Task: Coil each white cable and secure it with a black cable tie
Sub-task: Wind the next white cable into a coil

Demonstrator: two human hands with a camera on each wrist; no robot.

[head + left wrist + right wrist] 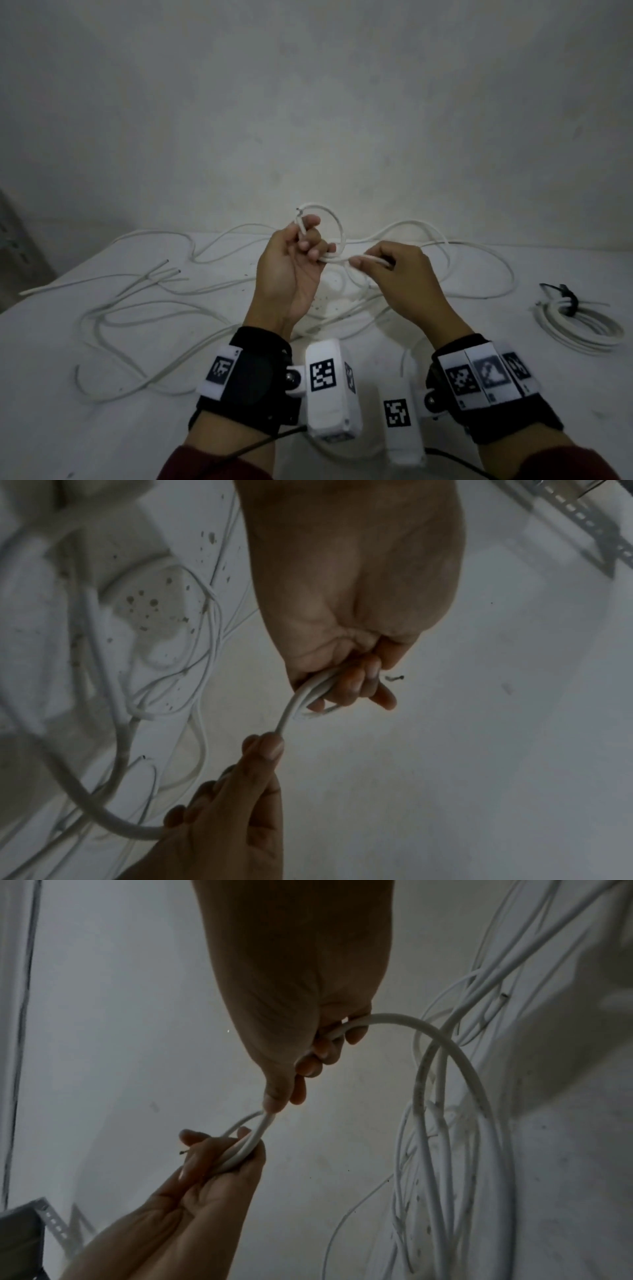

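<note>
Now, far to the left, loose cables [144, 308] lie in big messy bends on the white surface [102, 428], not coiled yet. Next comes the left hand [291, 270], held up above the surface, with its fingers [310, 236] curled around a small first loop of the white cable [329, 219], whose cut end pokes out at the top. Just beside it, the right hand [397, 274] pinches the same cable between thumb and fingers [308, 1066] and feeds it toward the left hand. To do this step well, I think the right hand should bring each new loop around the same size as the first and lay it flat on it. The left hand should hold tight so the loops do not spring open. The long tail should slide free, with no knots. Far to the right sits a finished coil [579, 325] with a black cable tie [568, 301] around it.
</note>
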